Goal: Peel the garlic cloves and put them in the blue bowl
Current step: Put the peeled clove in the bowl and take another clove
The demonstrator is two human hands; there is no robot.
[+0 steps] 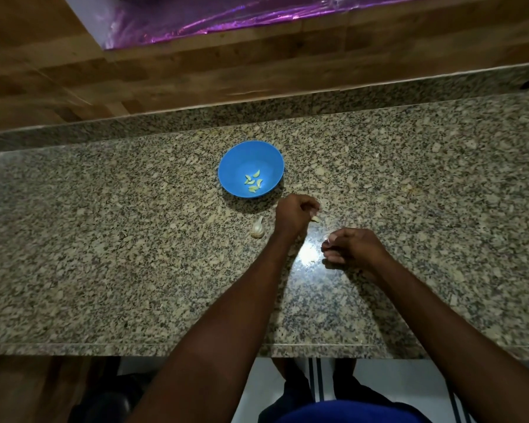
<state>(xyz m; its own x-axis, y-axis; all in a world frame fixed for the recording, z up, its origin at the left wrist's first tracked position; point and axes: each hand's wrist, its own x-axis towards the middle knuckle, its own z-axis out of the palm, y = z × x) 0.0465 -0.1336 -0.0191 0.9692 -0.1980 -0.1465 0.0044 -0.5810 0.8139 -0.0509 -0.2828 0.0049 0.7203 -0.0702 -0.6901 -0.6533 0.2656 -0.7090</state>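
blue bowl point(251, 168) holds peeled cloves point(253, 182) | left fingers point(313, 209) pinch clove point(316, 219) | right fingers point(330, 242) maybe skin

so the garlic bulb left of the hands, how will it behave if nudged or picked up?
The garlic bulb lies on its side on polished granite, so it would probably roll or slide. It looks small and papery, likely light, and its skin may flake under a firm pinch.

granite counter point(135, 239) — glare patch | wood-panel wall point(196, 77) | purple foil point(196, 16) | white floor point(379, 389)

Bare counter point(135, 239) surrounds bowl point(226, 169); garlic bulb point(257, 228) nearby.
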